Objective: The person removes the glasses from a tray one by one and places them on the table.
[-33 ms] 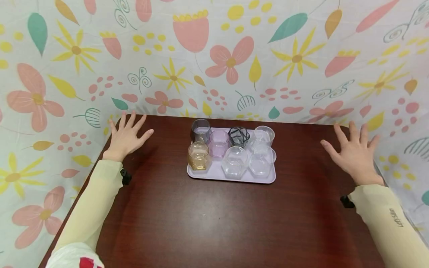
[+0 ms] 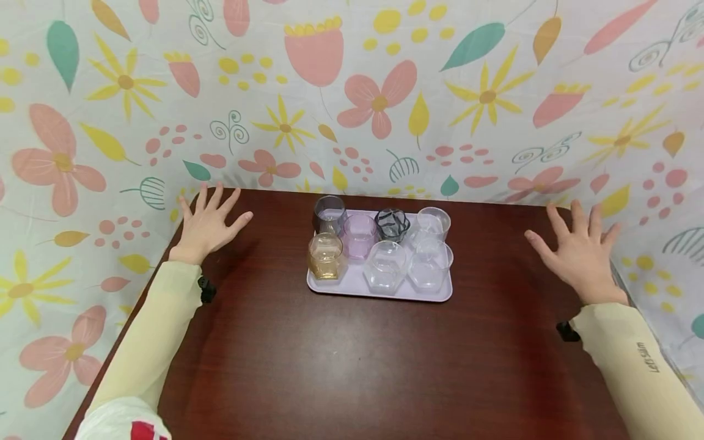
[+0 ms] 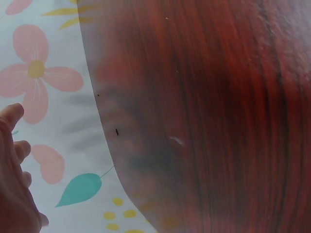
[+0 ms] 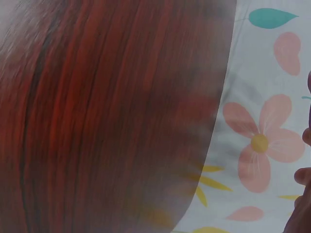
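Note:
My left hand (image 2: 205, 229) is held with fingers spread over the table's far left corner, holding nothing. On the opposite side my right hand (image 2: 584, 256) is likewise spread and holds nothing, near the far right corner. Between them, well apart from both, a pale lilac tray (image 2: 353, 283) bears several glasses. Its back row has a dark grey glass (image 2: 330, 215), a black-patterned glass (image 2: 392, 225) and a clear one (image 2: 434, 221). A pink glass (image 2: 360, 237) stands near the middle, an amber glass (image 2: 326, 260) at front left, clear glasses (image 2: 386, 269) at front right.
The dark red-brown table (image 2: 330, 366) has a glossy top. A white curtain (image 2: 352, 165) printed with flowers and leaves hangs along its back and sides. Both wrist views show the table's rounded edge against this cloth. Dark wrist mounts (image 2: 206, 289) sit on the pale sleeves.
The right hand has shifted very slightly to the left. The left hand, tray and glasses look the same.

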The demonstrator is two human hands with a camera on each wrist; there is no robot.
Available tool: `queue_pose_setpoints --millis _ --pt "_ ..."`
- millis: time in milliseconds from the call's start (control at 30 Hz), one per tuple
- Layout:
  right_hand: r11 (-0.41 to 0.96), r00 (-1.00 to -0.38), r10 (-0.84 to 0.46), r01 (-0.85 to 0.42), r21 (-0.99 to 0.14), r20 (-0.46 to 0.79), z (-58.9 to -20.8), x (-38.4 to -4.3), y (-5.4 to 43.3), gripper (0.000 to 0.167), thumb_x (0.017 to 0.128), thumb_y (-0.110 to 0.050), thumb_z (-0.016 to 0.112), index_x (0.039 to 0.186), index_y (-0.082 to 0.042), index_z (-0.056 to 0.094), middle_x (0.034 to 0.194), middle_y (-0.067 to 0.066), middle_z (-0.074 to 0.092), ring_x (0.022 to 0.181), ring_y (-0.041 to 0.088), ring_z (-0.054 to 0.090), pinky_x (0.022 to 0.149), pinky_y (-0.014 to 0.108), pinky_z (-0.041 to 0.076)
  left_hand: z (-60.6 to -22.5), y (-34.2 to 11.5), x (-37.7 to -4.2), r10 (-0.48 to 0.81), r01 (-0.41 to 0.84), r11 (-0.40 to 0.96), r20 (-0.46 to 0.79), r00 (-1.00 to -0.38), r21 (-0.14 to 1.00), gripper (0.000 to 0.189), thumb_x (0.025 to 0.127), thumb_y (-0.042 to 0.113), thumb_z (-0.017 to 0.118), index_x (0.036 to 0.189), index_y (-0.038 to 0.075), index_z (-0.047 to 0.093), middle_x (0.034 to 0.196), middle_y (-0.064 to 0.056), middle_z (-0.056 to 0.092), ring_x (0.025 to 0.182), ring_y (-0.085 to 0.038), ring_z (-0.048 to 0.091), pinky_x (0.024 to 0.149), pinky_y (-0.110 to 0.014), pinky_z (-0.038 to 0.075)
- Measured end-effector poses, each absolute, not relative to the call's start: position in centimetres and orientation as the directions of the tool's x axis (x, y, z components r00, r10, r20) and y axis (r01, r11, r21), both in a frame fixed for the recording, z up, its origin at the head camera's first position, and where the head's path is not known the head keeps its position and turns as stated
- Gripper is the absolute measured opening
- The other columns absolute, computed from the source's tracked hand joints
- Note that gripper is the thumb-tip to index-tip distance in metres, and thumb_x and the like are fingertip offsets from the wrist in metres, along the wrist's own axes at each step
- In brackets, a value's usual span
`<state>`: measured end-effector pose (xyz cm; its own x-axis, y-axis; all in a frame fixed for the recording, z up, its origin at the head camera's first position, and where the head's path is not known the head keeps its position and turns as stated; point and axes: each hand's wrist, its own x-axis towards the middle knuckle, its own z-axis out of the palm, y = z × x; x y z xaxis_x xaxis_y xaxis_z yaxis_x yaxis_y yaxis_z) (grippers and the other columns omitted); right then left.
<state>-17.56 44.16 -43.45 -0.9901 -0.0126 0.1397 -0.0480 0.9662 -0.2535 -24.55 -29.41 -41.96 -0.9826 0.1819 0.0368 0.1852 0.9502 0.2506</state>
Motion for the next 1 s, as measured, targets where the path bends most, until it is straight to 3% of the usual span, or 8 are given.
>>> queue_pose_setpoints --millis 400,1000 --pt "0.959 -0.992 0.006 -0.030 -0.282 0.126 -43.8 -16.9 44.2 0.085 0.105 -0.060 0.041 0.169 -0.015 0.008 0.169 0.032 -0.009 0.149 0.054 -0.027 0.105 0.081 -0.024 -42.5 -29.4 -24.0 0.177 0.174 0.955 0.006 -0.984 0.239 0.090 0.098 0.078 0.034 0.169 0.025 0.018 0.174 -0.017 0.004 0.158 -0.044 -0.014 0.112 -0.080 -0.015" --pt "0.955 -0.987 -0.006 -0.053 -0.293 0.159 -44.8 -15.1 43.4 0.086 0.103 -0.058 0.052 0.168 -0.015 0.016 0.168 0.034 0.002 0.152 0.053 -0.022 0.109 0.078 -0.025 -42.5 -27.9 -22.3 0.198 0.190 0.954 -0.014 -0.980 0.233 0.088 0.099 0.077 0.037 0.169 0.027 0.018 0.174 -0.016 0.004 0.157 -0.045 -0.014 0.112 -0.080 -0.017"
